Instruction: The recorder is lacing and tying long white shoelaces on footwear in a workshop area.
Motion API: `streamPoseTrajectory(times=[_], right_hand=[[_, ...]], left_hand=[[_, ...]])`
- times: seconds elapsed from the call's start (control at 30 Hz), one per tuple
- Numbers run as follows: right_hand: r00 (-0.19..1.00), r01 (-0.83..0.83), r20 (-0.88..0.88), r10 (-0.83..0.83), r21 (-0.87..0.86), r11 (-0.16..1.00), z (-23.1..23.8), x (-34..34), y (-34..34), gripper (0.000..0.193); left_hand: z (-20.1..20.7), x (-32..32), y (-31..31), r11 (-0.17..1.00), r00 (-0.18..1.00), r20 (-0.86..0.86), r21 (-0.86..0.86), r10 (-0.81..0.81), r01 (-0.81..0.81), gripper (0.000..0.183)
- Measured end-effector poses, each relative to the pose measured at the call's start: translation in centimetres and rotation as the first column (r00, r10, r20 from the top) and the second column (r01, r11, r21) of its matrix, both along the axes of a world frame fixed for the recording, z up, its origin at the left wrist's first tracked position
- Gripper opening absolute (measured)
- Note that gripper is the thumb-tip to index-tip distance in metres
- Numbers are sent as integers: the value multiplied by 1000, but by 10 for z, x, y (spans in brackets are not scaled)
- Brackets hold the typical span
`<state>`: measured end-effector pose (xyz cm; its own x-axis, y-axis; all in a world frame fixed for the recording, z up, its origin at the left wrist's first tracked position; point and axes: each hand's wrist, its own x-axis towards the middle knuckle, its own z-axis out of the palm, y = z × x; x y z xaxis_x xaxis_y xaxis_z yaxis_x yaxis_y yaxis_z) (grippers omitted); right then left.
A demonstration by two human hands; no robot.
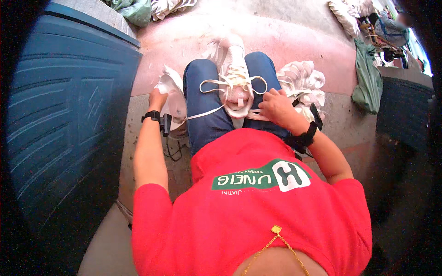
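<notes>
A white sneaker (237, 69) is held upright between my knees, its toe pointing away from me. Its cream lace (209, 87) is threaded through the eyelets and spreads in a loop to each side, with long ends trailing over both thighs. My left hand (158, 99) reaches down outside my left knee, touching a pile of white shoe uppers (174, 94); its fingertips are lost against the bright white material. Above my right thigh is my right hand (278, 108), fingers curled and closed beside the lace. What lies inside its grip is hidden.
More white shoe uppers (304, 83) are heaped beside my right knee. A dark blue panelled cabinet (73, 106) stands close on the left. Far right, a green bag (367, 76) hangs near a dark bin (400, 106). Another green bag (136, 11) lies at the back left.
</notes>
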<state>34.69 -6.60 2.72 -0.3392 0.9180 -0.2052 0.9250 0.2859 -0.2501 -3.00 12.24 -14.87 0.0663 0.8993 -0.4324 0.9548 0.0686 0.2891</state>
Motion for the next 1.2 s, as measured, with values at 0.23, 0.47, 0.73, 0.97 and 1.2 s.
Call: streamPoseTrajectory(times=[0.23, 0.47, 0.73, 0.97, 1.2], right_hand=[[988, 88, -123, -94, -52, 995, 5, -6, 0, 5], [358, 393, -645, -675, -552, 736, 28, 4, 10, 15], [-469, 382, -878, -98, -301, 874, 127, 106, 45, 34], [449, 135, -707, -547, -551, 823, 128, -49, 87, 46], [323, 219, -929, 180, 258, 941, -6, -160, 122, 24]], left_hand=[[3, 17, -2, 981, 972, -146, 90, 185, -173, 32], [28, 9, 11, 987, 989, 6, 64, 150, -150, 32], [146, -86, 7, 686, 572, 600, 53, 559, -725, 9], [282, 26, -11, 718, 812, 526, 665, -253, -206, 19], [294, 118, -20, 697, 663, 479, 711, -575, 91, 24]])
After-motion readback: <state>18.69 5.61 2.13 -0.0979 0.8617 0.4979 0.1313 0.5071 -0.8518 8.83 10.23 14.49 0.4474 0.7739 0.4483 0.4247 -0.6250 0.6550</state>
